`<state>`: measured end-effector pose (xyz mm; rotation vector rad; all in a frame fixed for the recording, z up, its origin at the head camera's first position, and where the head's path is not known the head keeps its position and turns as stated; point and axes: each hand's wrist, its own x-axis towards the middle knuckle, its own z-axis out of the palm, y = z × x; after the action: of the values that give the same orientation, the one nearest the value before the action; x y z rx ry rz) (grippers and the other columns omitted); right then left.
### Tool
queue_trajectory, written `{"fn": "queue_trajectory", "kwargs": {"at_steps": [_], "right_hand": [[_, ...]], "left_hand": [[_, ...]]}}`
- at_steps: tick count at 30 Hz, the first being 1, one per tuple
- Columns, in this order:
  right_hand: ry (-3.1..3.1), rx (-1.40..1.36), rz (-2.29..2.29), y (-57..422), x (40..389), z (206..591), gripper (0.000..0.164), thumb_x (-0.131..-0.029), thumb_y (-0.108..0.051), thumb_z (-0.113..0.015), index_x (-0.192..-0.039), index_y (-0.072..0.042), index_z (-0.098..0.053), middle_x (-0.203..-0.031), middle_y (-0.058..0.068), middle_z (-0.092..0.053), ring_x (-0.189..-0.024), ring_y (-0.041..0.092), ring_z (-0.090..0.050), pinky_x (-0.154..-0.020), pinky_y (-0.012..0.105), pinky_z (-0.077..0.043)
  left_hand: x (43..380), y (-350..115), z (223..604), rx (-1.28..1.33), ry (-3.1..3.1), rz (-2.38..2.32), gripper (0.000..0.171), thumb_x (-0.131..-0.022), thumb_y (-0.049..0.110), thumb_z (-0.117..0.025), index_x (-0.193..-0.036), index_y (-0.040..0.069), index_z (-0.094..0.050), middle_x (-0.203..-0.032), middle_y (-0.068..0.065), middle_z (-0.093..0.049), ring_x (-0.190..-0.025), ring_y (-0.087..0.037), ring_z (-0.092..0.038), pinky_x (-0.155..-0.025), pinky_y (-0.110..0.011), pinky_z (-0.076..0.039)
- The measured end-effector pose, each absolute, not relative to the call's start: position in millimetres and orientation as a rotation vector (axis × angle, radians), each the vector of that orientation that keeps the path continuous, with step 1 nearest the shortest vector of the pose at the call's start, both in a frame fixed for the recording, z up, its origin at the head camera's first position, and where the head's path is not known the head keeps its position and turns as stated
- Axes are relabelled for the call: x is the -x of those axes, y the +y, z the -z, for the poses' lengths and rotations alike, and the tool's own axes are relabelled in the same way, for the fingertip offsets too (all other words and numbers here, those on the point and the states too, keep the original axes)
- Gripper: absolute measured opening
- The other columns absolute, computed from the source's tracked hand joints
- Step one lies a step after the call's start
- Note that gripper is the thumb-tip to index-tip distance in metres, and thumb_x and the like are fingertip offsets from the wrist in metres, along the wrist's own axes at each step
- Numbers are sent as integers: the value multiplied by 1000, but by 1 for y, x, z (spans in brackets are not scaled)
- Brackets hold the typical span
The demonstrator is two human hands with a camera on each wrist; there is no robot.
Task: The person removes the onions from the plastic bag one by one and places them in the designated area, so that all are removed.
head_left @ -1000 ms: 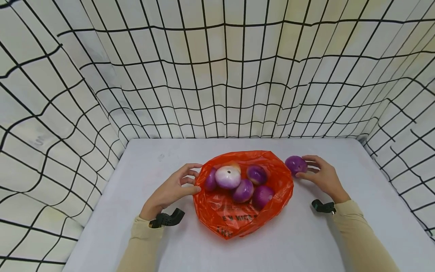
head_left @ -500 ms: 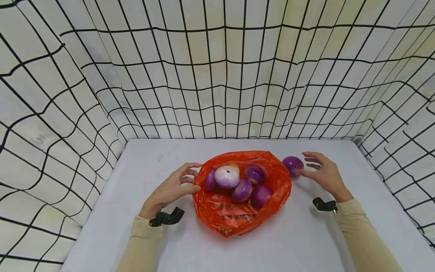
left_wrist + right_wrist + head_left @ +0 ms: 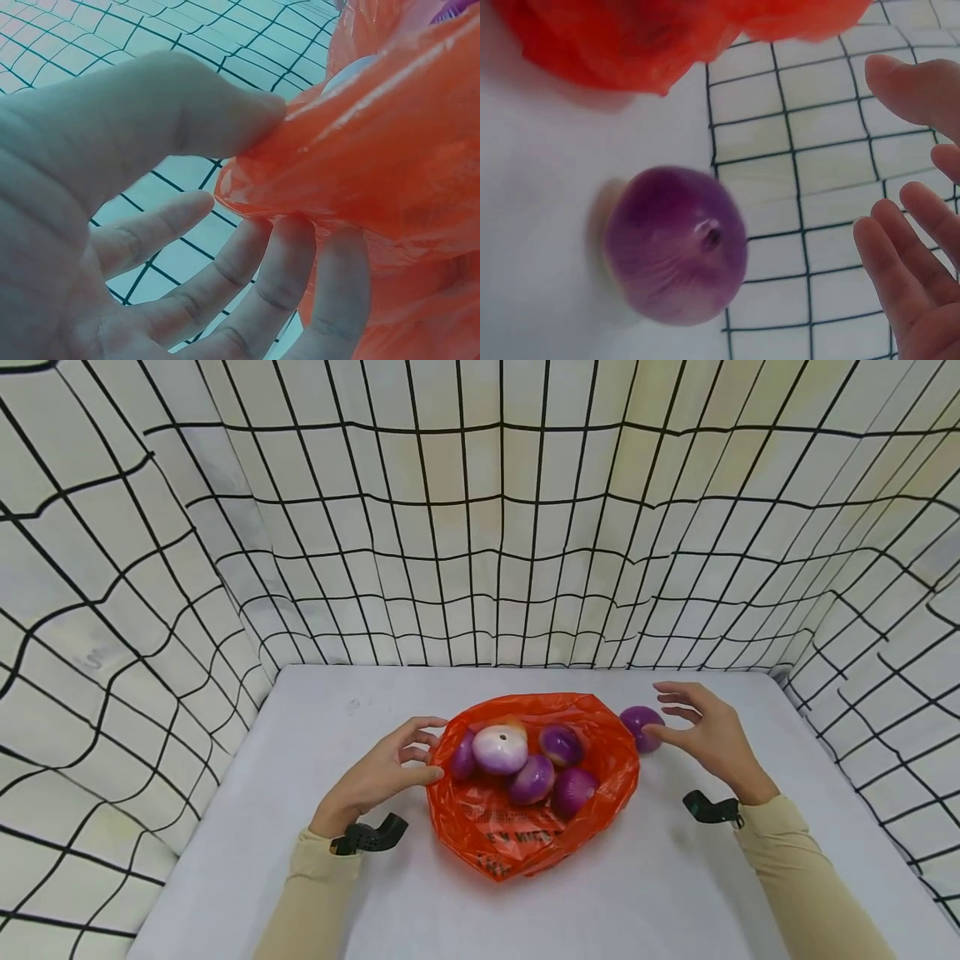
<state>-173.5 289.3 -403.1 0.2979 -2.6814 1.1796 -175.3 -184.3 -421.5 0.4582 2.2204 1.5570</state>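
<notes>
A red plastic bag [image 3: 517, 852] lies with its mouth open on the white table, several purple onions [image 3: 532, 779] inside it. My left hand [image 3: 382, 777] holds the bag's left rim; in the left wrist view the thumb [image 3: 225, 120] lies over the plastic and the fingertips touch it from below. To the right of the bag, a single purple onion [image 3: 675, 247] rests on the table. My right hand [image 3: 708, 731] hovers beside that onion, fingers spread and relaxed, holding nothing. In the right wrist view a gap separates the fingers [image 3: 900, 262] from the onion.
The white table [image 3: 600, 902] extends around the bag on all sides. Black netting [image 3: 517, 556] over pale walls encloses its back, left and right. A dark wrist camera [image 3: 371, 835] sits on the left wrist and another camera [image 3: 712, 808] on the right.
My right hand has let go of the single onion, its fingers drawing away and rising slightly. My left hand stays at the bag's rim.
</notes>
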Motion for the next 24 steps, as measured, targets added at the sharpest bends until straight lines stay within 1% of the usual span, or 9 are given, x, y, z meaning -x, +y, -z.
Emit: {"fn": "queue_trajectory", "kwargs": {"at_steps": [4, 5, 7, 10, 13, 17, 19, 21, 24], "right_hand": [[-2638, -392, -1163, 278, 171, 392, 63, -86, -16, -85, -142, -9, -58, -138, 16, -62, -120, 36, -67, -89, -2, -44], [-2628, -410, -1152, 276, 171, 390, 62, -86, -14, -84, -142, -9, -58, -137, 15, -62, -119, 31, -67, -89, -2, -45], [-2607, -447, -1139, 271, 169, 385, 61, -85, -11, -85, -141, -8, -58, -135, 15, -63, -117, 14, -68, -90, -1, -45], [-2560, -509, -1134, 264, 169, 380, 61, -83, -6, -85, -139, -6, -60, -134, 15, -64, -114, -7, -62, -91, 0, -46], [-2526, -552, -1152, 256, 168, 376, 62, -81, -2, -86, -138, -6, -61, -134, 14, -64, -115, -3, -63, -92, 1, -47], [-2524, -575, -1201, 243, 166, 370, 62, -82, -2, -85, -139, -7, -61, -134, 13, -64, -114, -4, -63, -92, 2, -48], [-2534, -577, -1235, 237, 165, 367, 62, -83, -3, -85, -139, -9, -60, -134, 14, -64, -113, -10, -61, -92, 4, -50], [-2546, -579, -1250, 231, 164, 365, 62, -83, -6, -85, -140, -10, -60, -134, 14, -64, -113, 0, -68, -90, 8, -53], [-2561, -588, -1264, 222, 164, 364, 62, -84, -10, -85, -141, -12, -59, -133, 13, -65, -113, 23, -73, -88, 15, -58]], "left_hand": [[176, -185, 420, -465, 2220, -1562, 68, -93, 21, -75, -152, 20, -42, -139, -18, -54, -116, -28, -63, -92, -41, -63], [176, -185, 420, -466, 2218, -1563, 68, -93, 21, -75, -152, 20, -42, -139, -18, -54, -116, -28, -63, -92, -41, -63], [176, -185, 421, -470, 2215, -1566, 68, -93, 21, -75, -152, 19, -42, -139, -18, -54, -116, -28, -63, -92, -41, -63], [176, -186, 421, -471, 2212, -1566, 68, -93, 22, -75, -152, 19, -42, -139, -18, -54, -116, -28, -64, -92, -40, -63], [176, -185, 420, -474, 2205, -1572, 68, -93, 21, -75, -152, 18, -42, -138, -18, -54, -115, -27, -64, -92, -40, -63], [176, -185, 419, -476, 2199, -1578, 68, -92, 20, -75, -152, 18, -42, -138, -18, -54, -114, -27, -64, -91, -40, -63], [176, -185, 420, -477, 2196, -1579, 68, -92, 20, -75, -152, 18, -42, -138, -18, -54, -115, -27, -64, -91, -40, -63], [176, -186, 421, -481, 2192, -1581, 69, -92, 20, -75, -153, 18, -42, -138, -19, -54, -115, -27, -65, -91, -41, -63], [176, -186, 422, -484, 2185, -1588, 69, -93, 19, -75, -153, 18, -41, -138, -19, -54, -115, -27, -65, -92, -41, -63]]}}
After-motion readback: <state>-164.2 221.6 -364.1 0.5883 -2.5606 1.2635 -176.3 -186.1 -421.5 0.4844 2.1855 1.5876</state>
